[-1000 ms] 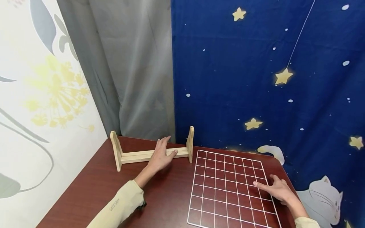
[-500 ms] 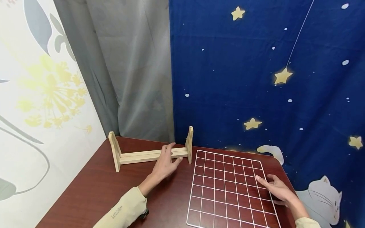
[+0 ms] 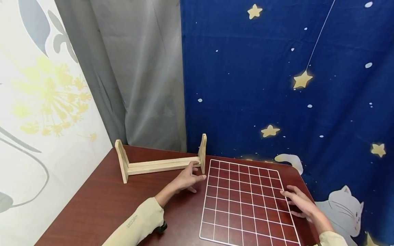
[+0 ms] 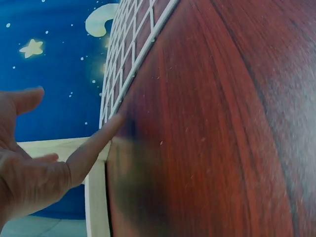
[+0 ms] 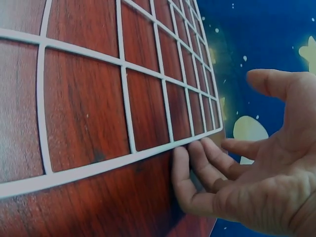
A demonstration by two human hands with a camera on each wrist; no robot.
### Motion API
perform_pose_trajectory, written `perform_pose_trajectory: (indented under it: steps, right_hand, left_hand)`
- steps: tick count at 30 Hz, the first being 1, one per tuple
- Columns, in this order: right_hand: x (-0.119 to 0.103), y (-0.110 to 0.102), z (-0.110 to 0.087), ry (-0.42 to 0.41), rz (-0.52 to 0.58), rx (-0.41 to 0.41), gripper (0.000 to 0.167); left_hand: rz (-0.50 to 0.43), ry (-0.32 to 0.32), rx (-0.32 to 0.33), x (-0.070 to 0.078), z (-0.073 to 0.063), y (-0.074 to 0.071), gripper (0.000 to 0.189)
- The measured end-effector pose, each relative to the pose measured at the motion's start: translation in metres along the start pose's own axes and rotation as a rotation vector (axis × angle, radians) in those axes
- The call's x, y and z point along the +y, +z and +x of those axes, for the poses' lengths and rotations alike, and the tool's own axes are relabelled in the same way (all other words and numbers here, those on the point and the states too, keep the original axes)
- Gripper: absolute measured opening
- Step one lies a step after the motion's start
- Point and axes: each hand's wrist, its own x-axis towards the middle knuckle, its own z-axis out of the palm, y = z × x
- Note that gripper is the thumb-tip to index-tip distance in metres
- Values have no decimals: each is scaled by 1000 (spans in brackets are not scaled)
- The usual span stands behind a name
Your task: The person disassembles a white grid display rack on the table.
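A white wire grid panel [image 3: 246,201] lies flat on the table. My left hand [image 3: 187,178] hovers between that panel and a pale wooden rack [image 3: 163,166] with two upright ends, its fingers spread and holding nothing. In the left wrist view, one outstretched finger [image 4: 96,150] points towards the panel's near edge, and the rack's end shows behind the hand. My right hand [image 3: 300,202] is at the panel's right edge. From the right wrist, several fingertips [image 5: 181,155] sit right at the outer wire, while the thumb [image 5: 269,81] stands raised away from it.
The dark red wooden table [image 3: 101,201] has its back edge against a grey curtain [image 3: 154,85] and a blue star-patterned cloth [image 3: 234,85]. A white patterned panel [image 3: 46,164] borders the left side. A dark band [image 3: 161,227] is on the left wrist.
My left hand has moved right and towards me, off the rack's crossbar to near the panel's left edge. The right hand has shifted slightly along the right edge. Rack and panel stay put.
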Motion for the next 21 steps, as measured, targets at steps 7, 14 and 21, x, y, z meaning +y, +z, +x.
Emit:
perform_pose_trajectory:
  steps: [7,14,21]
  right_hand:
    - [6,-2,3,-41,33,-2,73]
    - [6,-4,1,-40,25,-23,71]
    - [9,-7,-1,-25,106,-23,72]
  left_hand:
    - [-20,-50,-114,-1,2,14,87]
    - [-121,-105,-212,3,7,19,91]
    - [-163,-145,-246,7,10,19,91]
